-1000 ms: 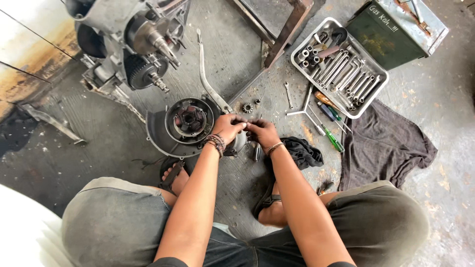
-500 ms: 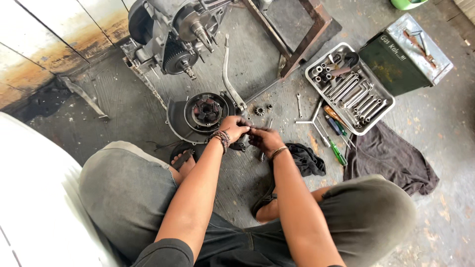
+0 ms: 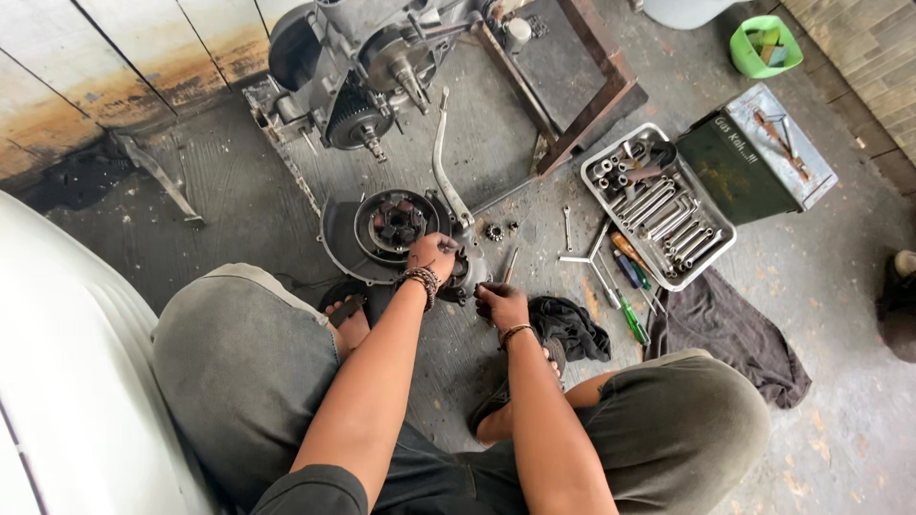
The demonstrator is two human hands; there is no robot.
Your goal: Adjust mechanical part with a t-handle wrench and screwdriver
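Note:
I squat on a concrete floor. My left hand [image 3: 434, 256], with a beaded bracelet on the wrist, grips a dark round metal part [image 3: 469, 272] beside a clutch assembly [image 3: 394, 223] lying in a round engine cover. My right hand [image 3: 500, 303] is closed close to the same part's right side; what its fingers hold is hidden. A small gear [image 3: 494, 231] and loose bits lie just beyond both hands.
An engine block [image 3: 367, 67] stands ahead with a kick lever [image 3: 446, 176] beside it. A metal tray of sockets and wrenches [image 3: 658, 202], a green metal box [image 3: 754, 157], screwdrivers [image 3: 625, 286], a black rag [image 3: 571, 326] and a grey cloth [image 3: 725, 329] lie to the right.
The view has shifted, so the engine and tools sit further right and lower. My right hand has drawn slightly back toward me, away from my left hand.

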